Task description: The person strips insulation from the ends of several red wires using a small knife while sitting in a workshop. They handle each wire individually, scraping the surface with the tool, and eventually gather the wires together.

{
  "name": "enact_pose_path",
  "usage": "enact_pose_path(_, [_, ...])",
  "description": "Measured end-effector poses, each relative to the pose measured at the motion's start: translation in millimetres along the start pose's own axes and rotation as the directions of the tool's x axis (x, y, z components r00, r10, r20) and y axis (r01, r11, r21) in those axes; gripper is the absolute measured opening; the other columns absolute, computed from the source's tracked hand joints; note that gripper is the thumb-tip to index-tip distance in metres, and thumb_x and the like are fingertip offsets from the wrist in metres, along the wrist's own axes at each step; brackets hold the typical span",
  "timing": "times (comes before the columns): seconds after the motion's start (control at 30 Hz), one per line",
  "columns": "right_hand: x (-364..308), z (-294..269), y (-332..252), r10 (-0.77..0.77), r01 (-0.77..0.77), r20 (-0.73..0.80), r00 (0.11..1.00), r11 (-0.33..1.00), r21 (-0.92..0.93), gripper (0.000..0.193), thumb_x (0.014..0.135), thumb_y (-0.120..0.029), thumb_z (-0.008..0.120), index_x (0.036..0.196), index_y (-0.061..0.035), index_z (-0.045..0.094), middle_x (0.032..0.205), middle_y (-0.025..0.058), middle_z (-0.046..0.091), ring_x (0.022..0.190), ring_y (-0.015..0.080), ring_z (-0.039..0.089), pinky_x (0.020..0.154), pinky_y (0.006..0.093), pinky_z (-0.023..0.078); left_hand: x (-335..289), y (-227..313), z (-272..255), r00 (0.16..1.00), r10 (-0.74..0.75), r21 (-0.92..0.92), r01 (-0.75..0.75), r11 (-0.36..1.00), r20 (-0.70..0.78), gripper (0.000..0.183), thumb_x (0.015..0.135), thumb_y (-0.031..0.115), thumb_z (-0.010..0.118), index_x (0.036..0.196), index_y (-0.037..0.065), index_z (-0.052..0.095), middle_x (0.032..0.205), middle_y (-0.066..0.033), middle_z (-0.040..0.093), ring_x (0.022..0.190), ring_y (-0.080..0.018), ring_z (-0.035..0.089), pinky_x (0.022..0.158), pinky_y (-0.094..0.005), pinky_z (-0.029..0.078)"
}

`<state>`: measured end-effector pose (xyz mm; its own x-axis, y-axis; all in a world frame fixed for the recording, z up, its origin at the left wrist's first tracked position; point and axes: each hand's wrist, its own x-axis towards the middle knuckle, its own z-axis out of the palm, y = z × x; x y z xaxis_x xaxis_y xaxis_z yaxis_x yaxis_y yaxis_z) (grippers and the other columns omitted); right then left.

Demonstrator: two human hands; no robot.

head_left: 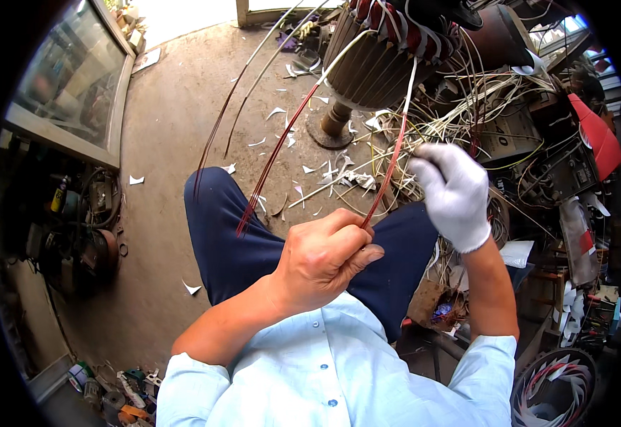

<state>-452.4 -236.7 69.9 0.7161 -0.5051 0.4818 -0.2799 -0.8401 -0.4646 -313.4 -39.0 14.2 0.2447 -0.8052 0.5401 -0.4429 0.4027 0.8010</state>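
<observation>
A bundle of thin red copper wires (392, 160), its upper part in a white sleeve, hangs from a ribbed metal motor stator (374, 67). My bare left hand (325, 255) is closed around the bundle's lower end, above my lap. To the right of the wires is my right hand (454, 193) in a white glove, its fingers curled with the tips together. Whatever those fingertips may hold is hidden. Another sleeved wire bundle (282, 142) curves down from the stator toward my left knee, its loose ends spread. Two longer wire leads (243, 85) hang farther left.
The stator stands on a round metal pedestal (330, 135). Cut sleeving (438, 114) lies in a tangled heap beyond my right hand. White paper scraps (276, 112) litter the floor. A glazed door (72, 78) and machine parts (83, 242) are at left; a wound ring (554, 391) sits lower right.
</observation>
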Motion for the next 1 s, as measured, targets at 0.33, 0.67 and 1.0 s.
enact_pose_path(0.33, [39,-16,-16,-0.219,0.263,0.146,0.965,0.808,-0.526,0.021,0.086,-0.024,0.078,0.079,-0.0107,0.064,0.066,0.0093,0.059,0.059,0.0291,0.063,0.054,0.0411,0.049,-5,-2,9,0.977,0.175,0.602,-0.214,0.769,0.123,0.032,0.078,0.028,0.082,0.074,0.008,0.058,0.073,-0.0058,0.052,0.061,-0.0200,0.055,0.053,-0.0334,0.042])
enact_pose_path(0.67, [14,-21,-3,0.138,-0.035,0.238,0.961,0.919,-0.393,0.033,0.093,-0.030,0.077,0.109,-0.0042,0.064,0.077,0.0129,0.071,0.071,0.0305,0.073,0.063,0.0389,0.056,-7,-2,-2,0.990,0.116,0.469,-0.138,0.872,0.075,0.029,0.082,0.023,0.080,0.075,0.008,0.057,0.076,-0.0060,0.055,0.064,-0.0207,0.060,0.057,-0.0364,0.049])
enact_pose_path(1.0, [-28,6,-41,-0.243,0.336,0.367,0.898,0.917,-0.213,0.030,0.093,-0.021,0.073,0.119,-0.0075,0.069,0.082,0.0091,0.066,0.072,0.0289,0.069,0.062,0.0387,0.055,-21,-7,-1,0.980,-0.197,-0.079,0.197,0.977,0.002,0.016,0.102,0.011,0.067,0.095,-0.002,0.068,0.089,-0.0101,0.069,0.073,-0.0197,0.065,0.066,-0.0301,0.052])
